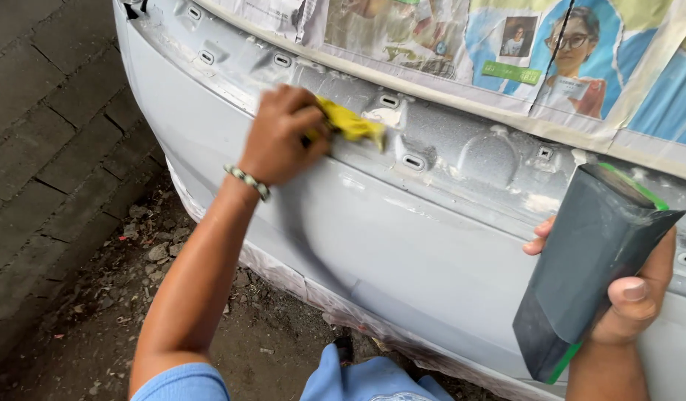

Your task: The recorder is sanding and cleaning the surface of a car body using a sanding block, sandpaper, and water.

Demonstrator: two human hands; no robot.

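blue cloth, the person's sleeve [181, 383] and knee [365, 380], fills the bottom edge of the view, closest to the camera. just past it on the right, the right hand [634, 297] is closed around a dark grey block [589, 267] with a green edge, thumb across its lower front and fingers wrapped behind it; the block stands tilted, its top corner pointing to the right, held in front of the panel and not clearly touching it. below and to the left lies bare dirt [120, 297] scattered with small stones, bordered by grey paving slabs [38, 134].

further out, the left forearm reaches up to the left hand [283, 137], which wears a beaded bracelet [248, 182] at the wrist. this hand is clenched on a yellow cloth [350, 122], pressing it against the upper ledge of a pale grey car panel [402, 252]. the cloth sticks out to the right of the fist, beside one of several small slotted holes [413, 161] in the ledge. the panel's surface looks matte and dusty, with lighter patches near the cloth.

farthest away, sheets of newspaper [462, 37] are taped over the bodywork above the panel, with a strip of beige masking tape [499, 122] along their lower edge.
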